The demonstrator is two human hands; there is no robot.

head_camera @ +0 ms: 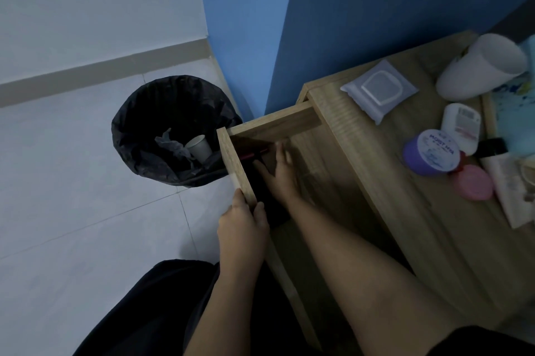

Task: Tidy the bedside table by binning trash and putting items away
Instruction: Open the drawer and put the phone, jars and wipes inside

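Wooden drawer [235,158] is pulled out from the bedside counter [405,187], and the person bends over it. The left hand [243,228] holds the drawer front, with its fingers curled round the top edge. The right hand [282,173] is down inside the drawer, next to a thin red stick [256,152] that lies by the front wall. Those fingers are blurry, so I cannot tell if they hold the stick or have let it go.

What could go wrong? If the left hand pushes the drawer shut too soon, it could pinch the right fingers. If it pulls too far, I think the drawer could slip out and tip. The big white cup [480,66] lies on its side, so a bump to the counter could make it roll.

Now I count. Two hands. One black bin [136,135] on the floor, with one paper cup [199,147] and one crumpled tissue [170,144] inside. On the counter: one pack of wipes [379,89], one big white cup, one white bottle [460,124], one purple tub [431,153] and one pink lid [474,182]. More things sit at the far edge, but they are cut off.
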